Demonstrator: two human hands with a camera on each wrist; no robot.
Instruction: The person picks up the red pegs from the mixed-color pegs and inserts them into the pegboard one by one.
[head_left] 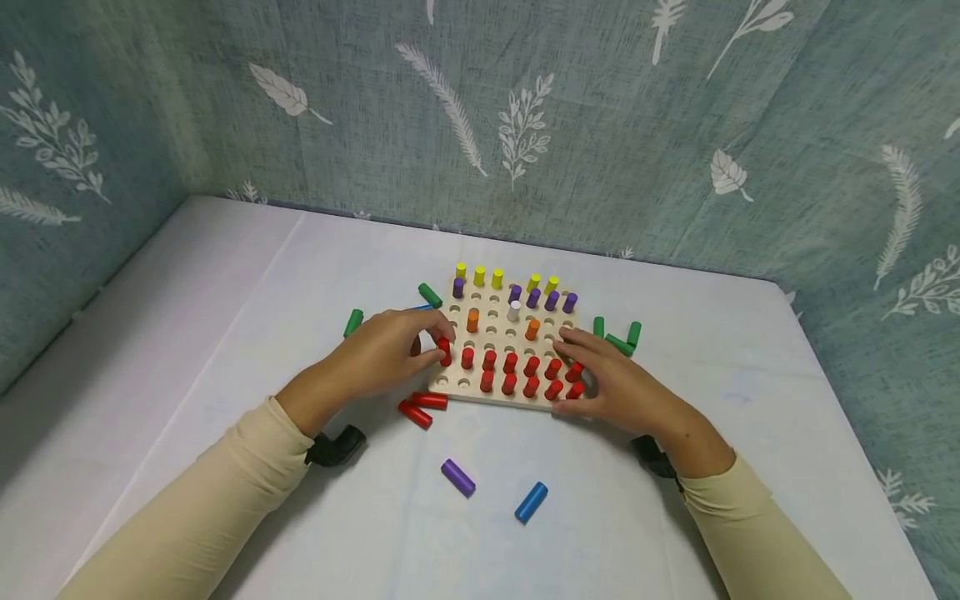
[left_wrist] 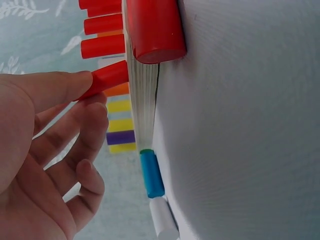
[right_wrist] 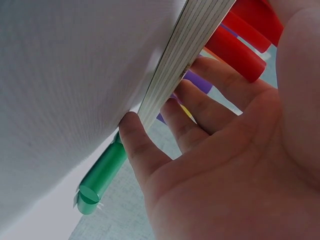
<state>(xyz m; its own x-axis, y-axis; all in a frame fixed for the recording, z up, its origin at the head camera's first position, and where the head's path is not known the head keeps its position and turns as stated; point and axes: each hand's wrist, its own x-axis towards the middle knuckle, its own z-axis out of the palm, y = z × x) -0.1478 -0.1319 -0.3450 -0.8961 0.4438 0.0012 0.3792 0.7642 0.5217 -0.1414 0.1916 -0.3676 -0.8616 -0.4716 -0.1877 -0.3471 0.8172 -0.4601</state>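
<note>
My left hand (head_left: pixel 386 346) pinches a red peg (left_wrist: pixel 107 80) between thumb and index finger. The peg's lower end meets the left side of the wooden pegboard (head_left: pixel 528 402), and it leans a little in the left wrist view. Red pegs (head_left: pixel 489 360) stand in two rows near the board's front. Behind them are orange pegs (head_left: pixel 472 321), a white peg (head_left: pixel 513 311), purple pegs (head_left: pixel 533 298) and yellow pegs (head_left: pixel 479 276). My right hand (head_left: pixel 626 383) rests against the board's right side, its fingers loosely extended and thumb by the front corner.
Two loose red pegs (head_left: pixel 430 401) lie by the front left corner. A purple peg (head_left: pixel 458 478) and a blue peg (head_left: pixel 531 502) lie nearer the front. Green pegs (head_left: pixel 619 344) lie right of the board, others (head_left: pixel 353 323) left. A patterned cloth (head_left: pixel 480 125) hangs behind the table.
</note>
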